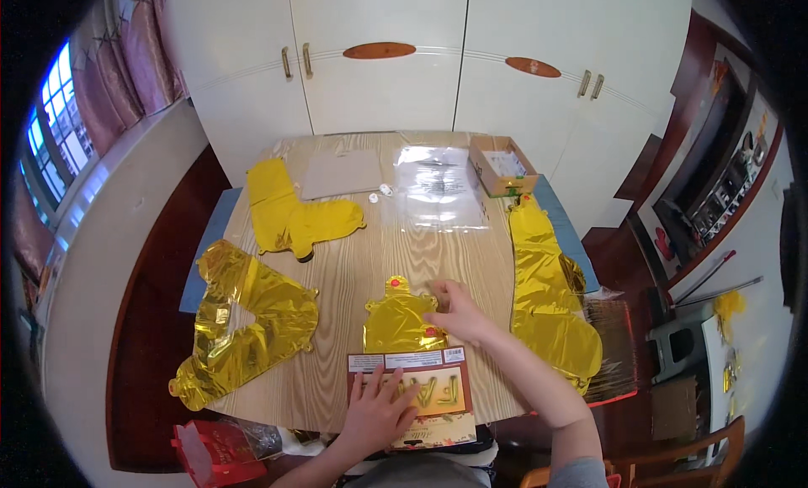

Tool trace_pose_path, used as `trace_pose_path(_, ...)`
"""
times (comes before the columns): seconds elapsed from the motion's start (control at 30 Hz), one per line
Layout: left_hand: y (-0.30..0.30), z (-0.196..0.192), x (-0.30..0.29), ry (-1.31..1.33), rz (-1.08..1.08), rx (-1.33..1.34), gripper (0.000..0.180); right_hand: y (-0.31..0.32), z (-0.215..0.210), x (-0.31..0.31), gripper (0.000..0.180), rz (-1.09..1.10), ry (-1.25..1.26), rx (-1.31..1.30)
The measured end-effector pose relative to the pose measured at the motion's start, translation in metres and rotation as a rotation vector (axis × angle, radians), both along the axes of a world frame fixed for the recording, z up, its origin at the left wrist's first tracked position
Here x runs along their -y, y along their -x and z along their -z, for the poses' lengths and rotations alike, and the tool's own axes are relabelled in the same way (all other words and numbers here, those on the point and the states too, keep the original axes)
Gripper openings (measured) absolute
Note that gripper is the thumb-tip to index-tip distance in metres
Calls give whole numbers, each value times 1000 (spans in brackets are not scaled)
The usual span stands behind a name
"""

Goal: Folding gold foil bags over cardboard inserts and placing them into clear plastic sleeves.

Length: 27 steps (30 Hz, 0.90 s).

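Observation:
A gold foil balloon (402, 318), flat and folded small, lies at the table's near middle with a red dot on its top tab and another at its right. My right hand (459, 314) is at its right edge, fingers bent and thumb closed on the foil. Below it lies a printed cardboard package card (450, 429) with a picture of gold letter balloons, overlapping the foil's lower part. My left hand (376, 411) rests flat on this card, fingers spread.
More flat gold balloons lie around: an A-shaped one (282, 299) at left, an L-like one (290, 219) farther back, a long one (539, 294) at right. Behind are a grey-beige sheet (341, 175), a clear plastic bag (439, 185) and an open box (505, 181). A red bag (210, 454) stands lower left.

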<state>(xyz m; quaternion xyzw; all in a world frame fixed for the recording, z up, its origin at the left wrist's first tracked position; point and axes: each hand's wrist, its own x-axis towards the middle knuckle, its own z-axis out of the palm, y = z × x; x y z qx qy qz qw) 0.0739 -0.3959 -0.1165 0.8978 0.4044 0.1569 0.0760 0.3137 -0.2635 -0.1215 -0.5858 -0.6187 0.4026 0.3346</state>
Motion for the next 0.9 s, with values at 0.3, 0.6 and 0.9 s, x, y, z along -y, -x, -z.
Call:
trace_pose_path(0.3,0,1,1,3,-3,2,44,-9,10,-13,52,-291,193,-10)
trace_pose_path(0.6,0,2,1,-20,-7,18,43,-3,-9,23,34,-328,-63,227)
trace_pose_path(0.9,-1,2,1,-30,-22,-11,44,-2,-25,24,31,-336,42,325)
